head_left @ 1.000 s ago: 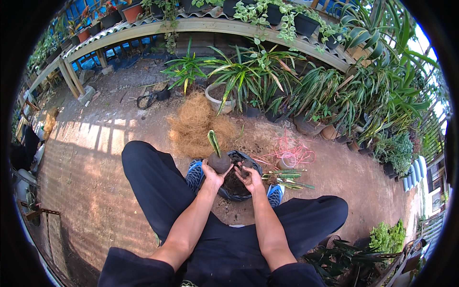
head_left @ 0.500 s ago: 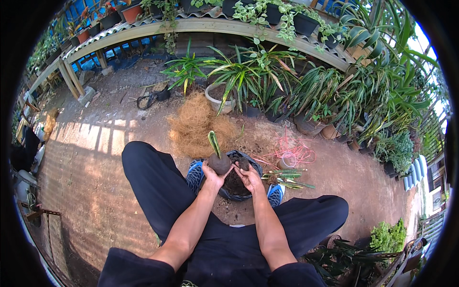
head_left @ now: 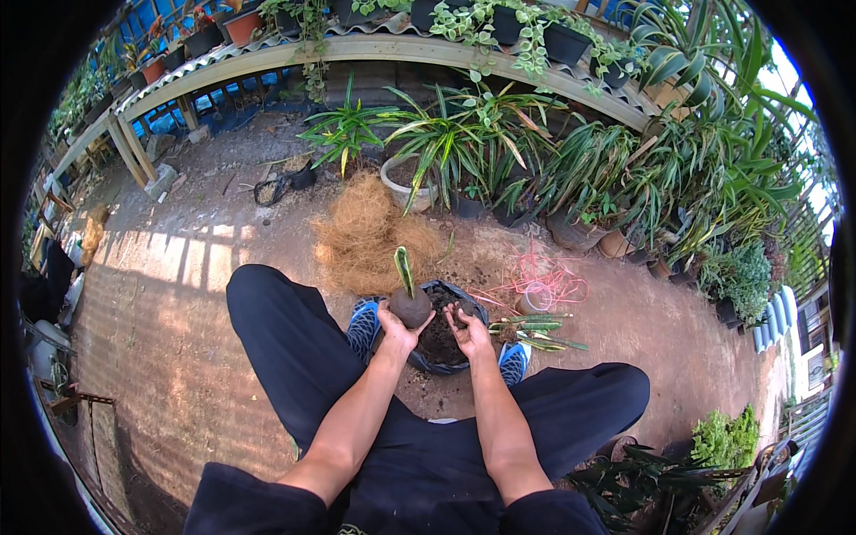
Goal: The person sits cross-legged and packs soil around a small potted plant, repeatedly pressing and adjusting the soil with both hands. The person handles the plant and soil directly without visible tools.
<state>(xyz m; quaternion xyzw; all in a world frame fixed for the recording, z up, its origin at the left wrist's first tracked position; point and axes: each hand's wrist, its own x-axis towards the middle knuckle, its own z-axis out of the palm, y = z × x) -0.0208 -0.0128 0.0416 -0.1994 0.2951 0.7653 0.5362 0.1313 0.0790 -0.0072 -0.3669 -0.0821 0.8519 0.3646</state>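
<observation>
My left hand [head_left: 400, 332] cups a round ball of dark soil [head_left: 411, 308] from its left and underside. Out of the ball's top stands a short green leaf cutting with pale yellow edges [head_left: 404, 270]. My right hand [head_left: 471, 333] is palm up, fingers curled under a small dark clump of soil [head_left: 465, 309], a little apart from the ball. Beneath both hands is a black plastic bag [head_left: 439, 367] of loose dark soil [head_left: 436, 339], between my blue shoes. Several cut leaf pieces [head_left: 542, 337] lie on the ground to the right.
A heap of brown coconut fibre [head_left: 366, 234] lies just beyond the bag. Tangled pink string [head_left: 555, 272] and a clear plastic cup [head_left: 535, 298] are at the right. Potted plants [head_left: 464, 134] line the far side, below a raised shelf [head_left: 392, 51] with more pots.
My right hand has drawn slightly away from the soil ball, and its fingers are spread a little more. The left hand still holds the ball, its leaf shifted slightly right.
</observation>
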